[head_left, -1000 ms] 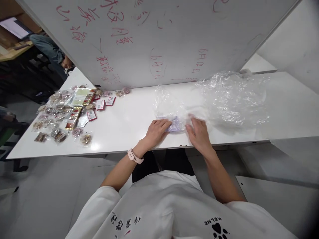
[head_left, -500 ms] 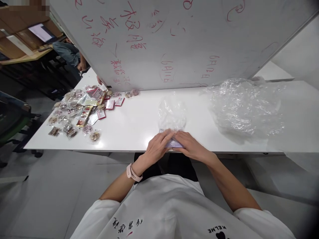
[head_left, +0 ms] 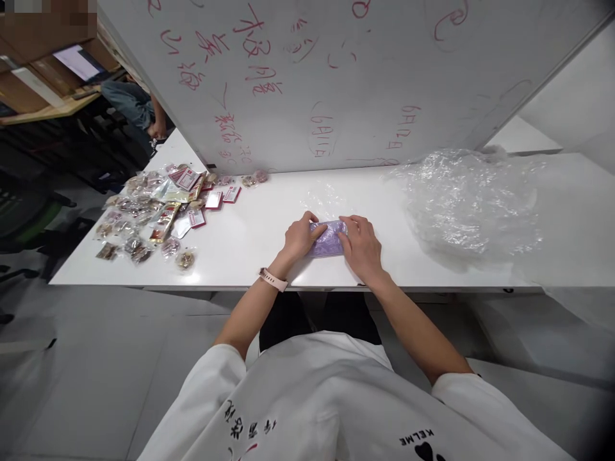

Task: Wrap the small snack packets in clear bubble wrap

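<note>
A small purple packet (head_left: 327, 238) wrapped in clear plastic film lies on the white table (head_left: 269, 256) in front of me. My left hand (head_left: 298, 235) grips its left end with curled fingers, a pink watch on the wrist. My right hand (head_left: 360, 246) holds its right end, fingers bent over the top edge. A little loose clear film (head_left: 327, 203) lies flat just beyond the packet.
A big heap of crumpled clear plastic (head_left: 468, 202) sits at the right. Several snack packets and red-and-white cards (head_left: 158, 211) are spread at the left. A whiteboard with red writing (head_left: 312, 77) stands along the back edge. A person (head_left: 137, 109) is at the far left.
Both hands moved away from the table's front edge toward the whiteboard with the purple packet. The clear film that stood up behind the packet now lies folded down around it.
</note>
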`<state>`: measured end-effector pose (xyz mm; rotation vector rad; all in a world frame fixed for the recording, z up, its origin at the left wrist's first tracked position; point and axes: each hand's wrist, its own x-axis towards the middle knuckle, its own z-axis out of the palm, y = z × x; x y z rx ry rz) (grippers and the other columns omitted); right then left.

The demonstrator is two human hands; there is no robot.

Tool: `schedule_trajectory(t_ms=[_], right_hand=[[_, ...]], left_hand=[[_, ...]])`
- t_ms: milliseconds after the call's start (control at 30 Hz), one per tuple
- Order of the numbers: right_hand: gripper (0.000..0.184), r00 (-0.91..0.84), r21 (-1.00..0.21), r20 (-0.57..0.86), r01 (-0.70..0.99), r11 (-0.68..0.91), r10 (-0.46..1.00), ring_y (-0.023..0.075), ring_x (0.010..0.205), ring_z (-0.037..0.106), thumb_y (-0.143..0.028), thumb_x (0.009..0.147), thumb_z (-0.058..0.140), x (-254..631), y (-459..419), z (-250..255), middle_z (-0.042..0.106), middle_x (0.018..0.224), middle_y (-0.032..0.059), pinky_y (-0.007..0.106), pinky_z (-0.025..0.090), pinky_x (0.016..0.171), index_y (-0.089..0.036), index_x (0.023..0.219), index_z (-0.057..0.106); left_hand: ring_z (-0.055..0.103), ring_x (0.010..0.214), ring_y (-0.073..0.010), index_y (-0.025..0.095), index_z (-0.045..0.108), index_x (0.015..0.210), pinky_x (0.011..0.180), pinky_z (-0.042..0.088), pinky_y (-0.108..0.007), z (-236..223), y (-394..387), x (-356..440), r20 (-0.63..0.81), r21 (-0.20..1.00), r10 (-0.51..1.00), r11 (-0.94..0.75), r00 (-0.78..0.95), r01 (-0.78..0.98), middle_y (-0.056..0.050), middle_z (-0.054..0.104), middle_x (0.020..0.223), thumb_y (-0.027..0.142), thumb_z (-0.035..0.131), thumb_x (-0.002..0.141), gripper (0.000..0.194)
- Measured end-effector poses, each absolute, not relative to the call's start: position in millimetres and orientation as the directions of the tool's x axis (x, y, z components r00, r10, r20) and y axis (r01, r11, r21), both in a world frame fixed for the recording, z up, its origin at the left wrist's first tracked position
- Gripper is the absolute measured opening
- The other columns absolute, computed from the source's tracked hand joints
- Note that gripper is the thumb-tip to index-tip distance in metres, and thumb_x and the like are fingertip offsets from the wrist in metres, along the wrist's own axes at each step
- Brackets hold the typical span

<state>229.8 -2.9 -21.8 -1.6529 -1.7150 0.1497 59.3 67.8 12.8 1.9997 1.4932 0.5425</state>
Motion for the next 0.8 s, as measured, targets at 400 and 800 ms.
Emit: schedule_trajectory(t_ms=[400, 800], right_hand=[[0.038, -0.312, -0.279, 0.378, 0.859, 0.429, 0.872, 0.0298, 0.115, 0.057, -0.036, 0.101, 0.045, 246.2, -2.3, -27.6, 0.064, 0.129, 0.0128, 0.046, 0.048, 0.096, -0.021, 0.134, 0.056], [0.034, 0.148, -0.511, 0.057, 0.854, -0.099, 0.987, 0.0204, 0.080, 0.062, -0.053, 0.097, 0.046, 246.8, 68.6, 6.7, 0.070, 0.084, 0.0028, 0.027, 0.035, 0.066, -0.024, 0.097, 0.064]], left_hand=[[0.056, 0.105, -0.0246, 0.018, 0.066, 0.095, 0.088, 0.045, -0.037, 18.6, 58.3, 62.5, 0.274, 0.542, 0.882, -0.472, 0.385, 0.696, -0.009, 0.067, 0.107, 0.024, 0.060, 0.092, 0.009], [0.054, 0.114, -0.0294, 0.019, 0.061, 0.111, 0.093, 0.042, -0.038, 11.1, 96.5, 65.7, 0.070, 0.596, 0.984, -0.171, 0.161, 0.784, -0.013, 0.063, 0.116, 0.046, 0.061, 0.090, 0.034]])
